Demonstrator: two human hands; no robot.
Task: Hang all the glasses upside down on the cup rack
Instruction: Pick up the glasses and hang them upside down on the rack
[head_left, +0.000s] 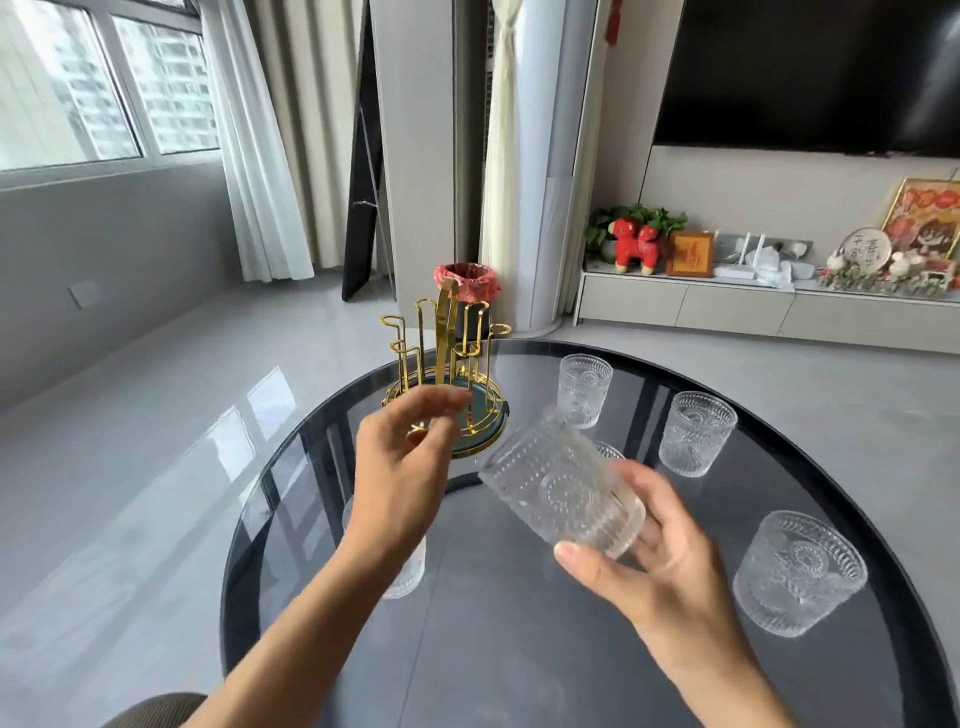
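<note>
Right hand (660, 561) grasping one embossed glass (561, 491) by its base end, thumb under and fingers behind, glass tipped well over with the mouth pointing up and away toward the rack; probably gripped at the base so the open mouth stays free to slide over a prong once fully turned over. Left hand (402, 467) loose and holding nothing, fingers spread and slightly blurred, hovering ahead of the held glass and in front of the gold wire cup rack (447, 364); judged ready to steady the rack or guide the rim, not certain which. Rack standing just beyond the left fingertips on a green round base, every prong bare: no glass hung yet. Prongs roughly six by count, some overlapping, so exact number unclear. Glasses counted: one in the right hand; two upright beyond it, far glass (584, 389) and its neighbour (696, 434); one near glass (802, 571) to the right of the right hand; one partly hidden glass (408, 571) under the left forearm; a rim of one more glimpsed just behind the held glass, mostly covered. Total six, the last one tentative. All loose glasses mouth-up on the dark glass table (493, 649), spaced apart, presumably to be taken singly. Task judged at its first hanging.
</note>
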